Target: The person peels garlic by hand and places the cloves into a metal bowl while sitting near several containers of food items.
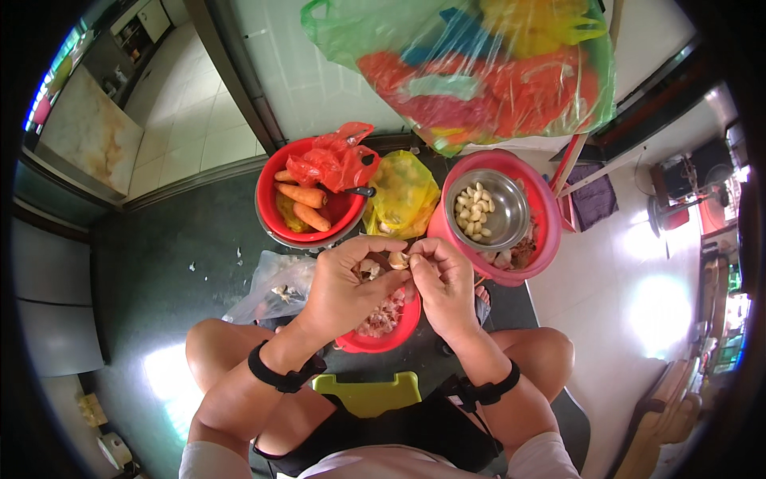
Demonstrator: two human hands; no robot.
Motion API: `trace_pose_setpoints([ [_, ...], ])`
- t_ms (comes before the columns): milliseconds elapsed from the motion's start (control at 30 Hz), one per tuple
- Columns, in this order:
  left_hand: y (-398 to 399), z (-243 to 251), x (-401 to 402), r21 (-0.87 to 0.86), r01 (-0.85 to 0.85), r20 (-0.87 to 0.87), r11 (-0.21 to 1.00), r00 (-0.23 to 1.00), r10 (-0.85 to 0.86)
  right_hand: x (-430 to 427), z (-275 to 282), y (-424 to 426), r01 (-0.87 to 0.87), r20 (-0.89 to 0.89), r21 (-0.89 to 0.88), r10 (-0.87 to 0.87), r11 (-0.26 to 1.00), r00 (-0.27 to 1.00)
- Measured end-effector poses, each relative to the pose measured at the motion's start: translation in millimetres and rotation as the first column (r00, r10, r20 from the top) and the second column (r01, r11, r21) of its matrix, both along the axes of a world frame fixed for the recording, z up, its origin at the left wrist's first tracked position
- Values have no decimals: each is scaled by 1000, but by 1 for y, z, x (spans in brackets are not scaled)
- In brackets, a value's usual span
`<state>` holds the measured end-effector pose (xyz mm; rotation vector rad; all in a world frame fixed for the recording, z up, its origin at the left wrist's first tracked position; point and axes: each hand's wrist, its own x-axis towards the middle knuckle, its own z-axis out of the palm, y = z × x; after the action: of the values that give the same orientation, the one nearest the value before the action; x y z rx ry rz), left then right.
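Note:
My left hand (350, 281) and my right hand (443, 281) meet in front of me, their fingertips on a garlic clove (398, 260) with skin on it. More garlic pieces (368, 269) rest in my left palm. Below the hands, a red plastic basin (408, 326) holds garlic skins (383, 317). To the upper right, peeled garlic cloves (473, 211) lie in a stainless steel bowl (508, 206), which stands inside a pink-red plastic tub (549, 233) with unpeeled garlic and skins around it. A clear plastic bag (263, 290) with pale bits lies left of my hands.
Carrots (302, 194), a red plastic bag (335, 158) and a black-handled knife (361, 191) are in a red basin (270, 223). Beside it sits a yellow plastic bag (404, 185). A large green bag (497, 90) of coloured bags hangs above. A yellow-green stool (374, 395) is below.

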<state>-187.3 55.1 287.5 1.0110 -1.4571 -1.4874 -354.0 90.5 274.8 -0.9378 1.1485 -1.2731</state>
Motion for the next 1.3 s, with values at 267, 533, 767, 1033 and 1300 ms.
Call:
trace_pose_setpoints([
  [267,-8,3,7,296,176,-412,939,910,-40,-4,5,0,-81,389,44,58,996,919],
  [533,-7,1,9,349,266,-592,898,806,-9,-2,18,2,-126,440,15,106,992,892],
  [767,-5,-5,3,-49,26,-146,998,989,-33,5,11,1,-6,-107,-105,-5,994,994],
  [1033,-4,1,1,144,-4,-200,990,979,33,11,2,5,52,-438,-320,-196,946,877],
  [1300,-2,-11,8,411,158,-514,898,853,85,13,14,4,-24,-576,-526,-336,850,745],
])
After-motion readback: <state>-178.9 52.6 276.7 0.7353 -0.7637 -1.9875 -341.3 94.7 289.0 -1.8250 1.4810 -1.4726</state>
